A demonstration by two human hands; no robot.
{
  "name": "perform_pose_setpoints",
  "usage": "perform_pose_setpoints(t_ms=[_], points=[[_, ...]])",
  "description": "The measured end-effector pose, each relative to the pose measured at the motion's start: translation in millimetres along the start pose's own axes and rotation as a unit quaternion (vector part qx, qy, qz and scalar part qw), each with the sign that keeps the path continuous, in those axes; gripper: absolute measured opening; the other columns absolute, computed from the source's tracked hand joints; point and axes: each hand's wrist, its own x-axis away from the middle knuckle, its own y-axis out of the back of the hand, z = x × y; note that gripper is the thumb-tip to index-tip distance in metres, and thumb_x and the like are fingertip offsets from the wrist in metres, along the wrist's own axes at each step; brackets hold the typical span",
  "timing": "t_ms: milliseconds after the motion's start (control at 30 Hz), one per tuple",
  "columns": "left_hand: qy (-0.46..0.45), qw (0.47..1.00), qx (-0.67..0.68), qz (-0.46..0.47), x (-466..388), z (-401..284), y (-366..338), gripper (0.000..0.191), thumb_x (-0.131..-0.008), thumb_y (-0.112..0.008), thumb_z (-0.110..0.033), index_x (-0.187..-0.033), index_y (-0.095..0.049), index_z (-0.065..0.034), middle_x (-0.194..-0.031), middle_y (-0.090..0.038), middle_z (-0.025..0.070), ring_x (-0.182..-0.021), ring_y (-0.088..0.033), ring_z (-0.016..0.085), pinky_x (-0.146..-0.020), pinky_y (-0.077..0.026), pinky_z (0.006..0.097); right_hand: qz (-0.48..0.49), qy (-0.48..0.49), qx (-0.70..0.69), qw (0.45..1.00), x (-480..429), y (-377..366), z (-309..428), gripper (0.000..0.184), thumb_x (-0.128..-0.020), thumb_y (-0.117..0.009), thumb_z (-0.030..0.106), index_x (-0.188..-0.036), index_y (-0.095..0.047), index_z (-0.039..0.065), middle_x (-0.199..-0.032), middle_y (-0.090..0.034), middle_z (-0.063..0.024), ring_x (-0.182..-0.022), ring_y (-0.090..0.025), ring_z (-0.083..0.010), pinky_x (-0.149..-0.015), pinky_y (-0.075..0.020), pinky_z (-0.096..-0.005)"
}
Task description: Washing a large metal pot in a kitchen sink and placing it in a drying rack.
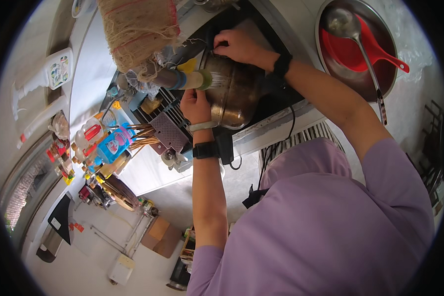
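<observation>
A tarnished metal pot, perhaps a kettle, lies tilted in the black sink. Water runs onto it from the tap, whose end has a green ring. My left hand grips the pot's near-left edge just below the tap outlet; its fingertips are partly hidden. At the pot's far edge, my right hand has its fingers curled against the metal. A small dark, fuzzy bit shows under those fingertips, but I cannot tell whether it is held.
Right of the sink, a steel basin holds a red plastic scoop or strainer and a metal ladle. A frayed beige cloth hangs above the tap. Chopsticks, a perforated holder and a blue bottle stand left.
</observation>
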Motion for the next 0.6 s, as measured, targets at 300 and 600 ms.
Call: perform_pose_setpoints(t_ms=[300,600], points=[[-0.011,1.0,-0.018,0.003,0,1,0,0.027,-0.088,-0.065,-0.024,-0.097,-0.067,0.0013,-0.066,-0.061,0.0017,-0.059,-0.049,0.007,-0.054,-0.037,0.0242,-0.021,-0.115,-0.119,0.986,2,1,-27,0.013,-0.077,-0.067,0.012,-0.089,-0.069,0.007,-0.088,-0.068,-0.0053,-0.075,-0.063,-0.0179,-0.064,-0.0488,-0.0297],[0.0,1.0,-0.015,0.016,-2,-3,1,0.026,-0.088,-0.064,-0.022,-0.098,-0.066,0.0016,-0.069,-0.063,0.0019,-0.063,-0.051,0.006,-0.058,-0.04,0.0237,0.139,-0.233,-0.296,0.916,-17,11,-30,0.018,-0.078,-0.069,0.011,-0.096,-0.069,0.008,-0.088,-0.067,0.0009,-0.085,-0.058,-0.0092,-0.075,-0.042,-0.0232]])
